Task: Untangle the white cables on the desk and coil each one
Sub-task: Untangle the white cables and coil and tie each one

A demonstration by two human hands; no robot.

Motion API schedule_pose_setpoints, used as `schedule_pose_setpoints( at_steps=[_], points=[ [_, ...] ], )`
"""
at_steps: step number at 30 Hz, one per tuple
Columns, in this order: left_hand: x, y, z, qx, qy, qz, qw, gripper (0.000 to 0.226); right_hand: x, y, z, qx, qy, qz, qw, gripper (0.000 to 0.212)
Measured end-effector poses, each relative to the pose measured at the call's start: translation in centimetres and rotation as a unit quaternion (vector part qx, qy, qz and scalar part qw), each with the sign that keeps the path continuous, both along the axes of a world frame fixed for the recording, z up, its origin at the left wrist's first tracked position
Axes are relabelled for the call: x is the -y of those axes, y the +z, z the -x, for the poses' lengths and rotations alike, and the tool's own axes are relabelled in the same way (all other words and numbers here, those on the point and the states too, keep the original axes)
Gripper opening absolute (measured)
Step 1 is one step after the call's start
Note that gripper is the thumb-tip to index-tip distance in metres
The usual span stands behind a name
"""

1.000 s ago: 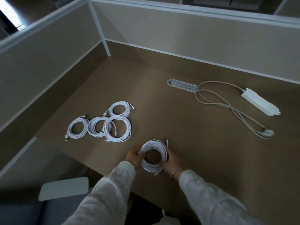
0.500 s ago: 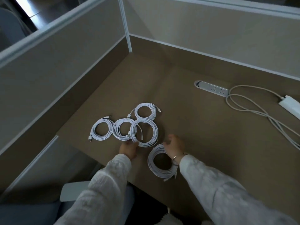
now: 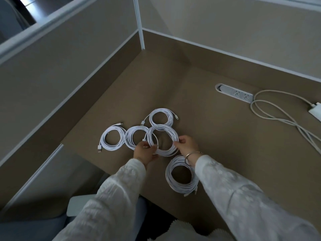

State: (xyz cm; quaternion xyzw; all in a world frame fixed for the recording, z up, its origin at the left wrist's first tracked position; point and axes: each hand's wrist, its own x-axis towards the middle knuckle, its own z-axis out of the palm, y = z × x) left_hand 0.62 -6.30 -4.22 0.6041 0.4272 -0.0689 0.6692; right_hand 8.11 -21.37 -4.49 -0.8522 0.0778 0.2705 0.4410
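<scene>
Both hands have moved up to pinch the large coil (image 3: 163, 140), left hand (image 3: 145, 152) and right hand (image 3: 186, 144) at opposite sides.

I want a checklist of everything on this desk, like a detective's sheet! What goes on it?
Surface: brown desk, bare in places.
Job's things: five coiled white cables; both hands hold the big coil; the nearest coil lies by the desk edge.
Clutter: nothing seen.
Grippers: left hand and right hand each grip a side of the big coil.
Cables: grey cord loops from the power strip.
Surroundings: beige partition walls.
</scene>
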Motion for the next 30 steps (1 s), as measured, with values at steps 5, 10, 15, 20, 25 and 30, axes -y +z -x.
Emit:
schedule_pose_setpoints(
  at_steps=[5, 10, 15, 20, 25, 30],
  points=[
    [2.1, 3.2, 1.2, 0.031, -0.033, 0.025, 0.999, 0.009, 3.4, 3.6, 1.8, 0.04, -0.086, -0.063, 0.994, 0.02],
    [4.6, 2.3, 4.9, -0.021, -0.106, 0.022, 0.994, 0.012, 7.9, 3.9, 7.0, 0.039, -0.098, -0.039, 0.994, 0.018],
    [4.5, -0.5, 6.8, -0.09, -0.269, -0.113, 0.952, 0.034, 9.4, 1.8, 9.8, 0.03, -0.058, 0.027, 0.997, 0.022],
    [4.1, -1.6, 6.0, -0.135, -0.354, -0.153, 0.912, 0.042, 9.2, 0.6, 9.4, 0.0, -0.015, 0.078, 0.997, 0.022],
    [2.6, -0.8, 5.3, -0.13, -0.23, -0.105, 0.959, 0.044, 8.3, 2.0, 7.4, 0.047, -0.011, 0.109, 0.993, 0.048],
    [-2.7, -1.1, 2.8, -0.103, -0.017, -0.12, 0.987, 0.044, 2.7, 3.0, 4.1, 0.12, 0.047, 0.106, 0.986, 0.04]
  ],
)
